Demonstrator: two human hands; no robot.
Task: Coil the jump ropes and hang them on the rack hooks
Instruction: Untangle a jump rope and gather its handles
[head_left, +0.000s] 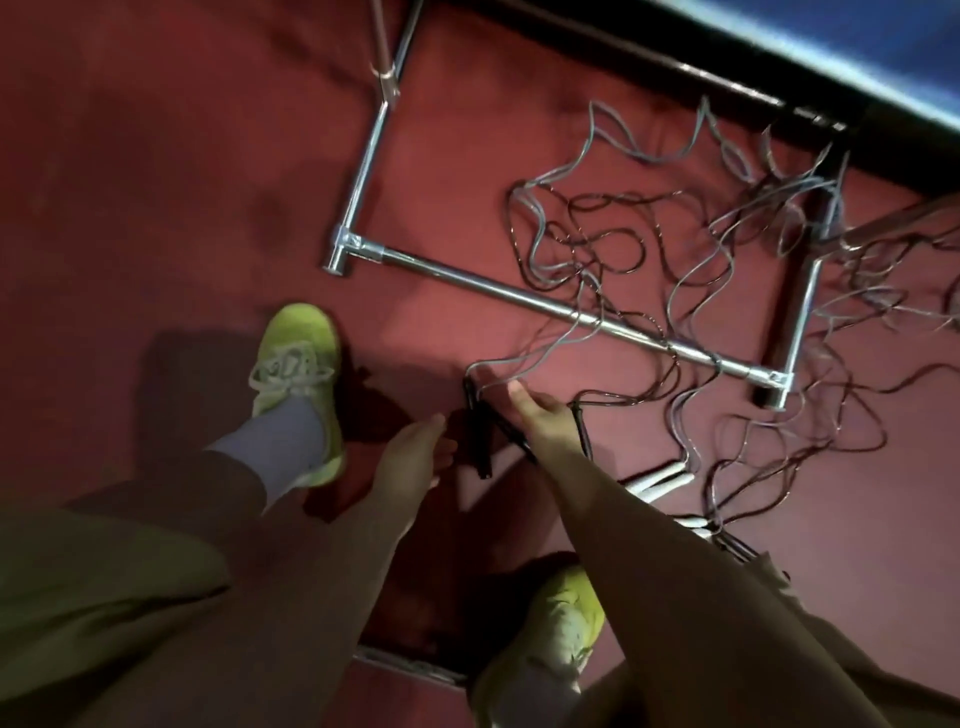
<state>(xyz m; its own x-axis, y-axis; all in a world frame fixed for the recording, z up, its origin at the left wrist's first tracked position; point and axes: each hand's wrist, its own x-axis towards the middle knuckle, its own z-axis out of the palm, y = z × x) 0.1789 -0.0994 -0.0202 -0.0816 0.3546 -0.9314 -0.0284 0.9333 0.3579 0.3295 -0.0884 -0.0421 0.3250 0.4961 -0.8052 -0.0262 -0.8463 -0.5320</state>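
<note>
Several tangled jump ropes (649, 260), grey and dark cords, sprawl over the red floor and across the chrome rack base (519, 288). A pair of black handles (480, 441) lies on the floor between my hands. My left hand (415, 457) hovers just left of them with relaxed fingers and holds nothing. My right hand (543, 418) reaches over another black handle (582, 428). One of its fingers stretches straight toward the grey cord loop (483, 371), and its other fingers are hidden from view. White handles (660, 478) lie to the right of my right forearm.
The rack's chrome tubes form a rectangle on the floor, with an upright post (382, 47) at the top. A dark wall base with a blue edge (779, 57) runs along the top right. My two yellow-green shoes (298, 374) stand on the floor near the handles.
</note>
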